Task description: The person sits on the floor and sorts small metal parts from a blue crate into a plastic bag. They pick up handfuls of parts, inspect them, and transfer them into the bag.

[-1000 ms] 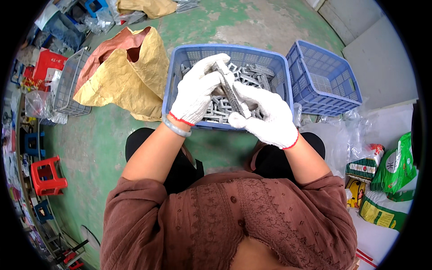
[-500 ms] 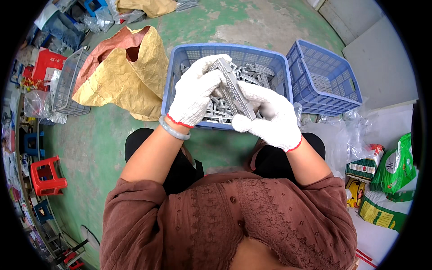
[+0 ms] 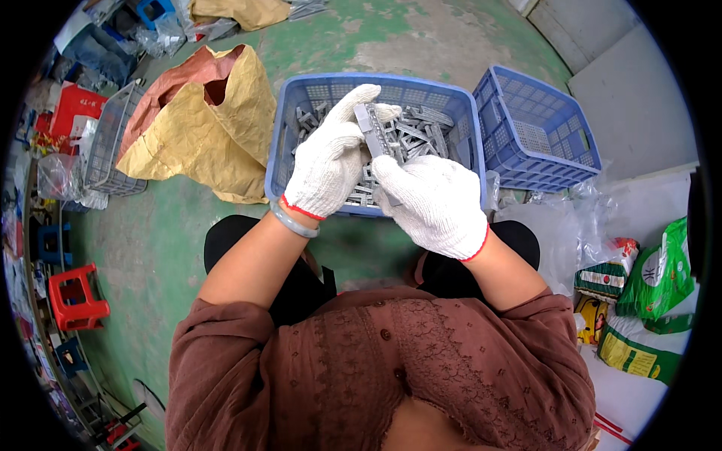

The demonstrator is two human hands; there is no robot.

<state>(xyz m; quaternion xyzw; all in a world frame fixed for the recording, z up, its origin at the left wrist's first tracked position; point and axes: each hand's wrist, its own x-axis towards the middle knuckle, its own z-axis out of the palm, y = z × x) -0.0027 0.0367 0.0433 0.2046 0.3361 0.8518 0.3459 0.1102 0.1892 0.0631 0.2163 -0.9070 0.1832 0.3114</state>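
Both my hands wear white knitted gloves with red cuffs and are raised over a blue plastic basket (image 3: 283, 139). Between them is a long grey metal part (image 3: 373, 129), its face ridged or toothed, tilted with its upper end leaning left. My left hand (image 3: 329, 165) grips its upper end, thumb against the side, one finger stretched up past it and another showing behind. Around the lower end closes my right hand (image 3: 435, 201), thumb on the face; its glove hides that end. Many similar grey metal parts (image 3: 421, 135) lie loose in the basket below.
Right of the basket stands another blue basket (image 3: 538, 161). To the left are a yellow woven sack (image 3: 195, 154), a grey crate (image 3: 113, 143) and a red stool (image 3: 77, 297). Colourful bags (image 3: 654, 270) and clear plastic lie by the right wall. Crowded shelves line the left.
The metal part has turned steeper and its face is now more covered by my right hand. My right hand shifted left, thumb onto the face; a left finger has lifted off.
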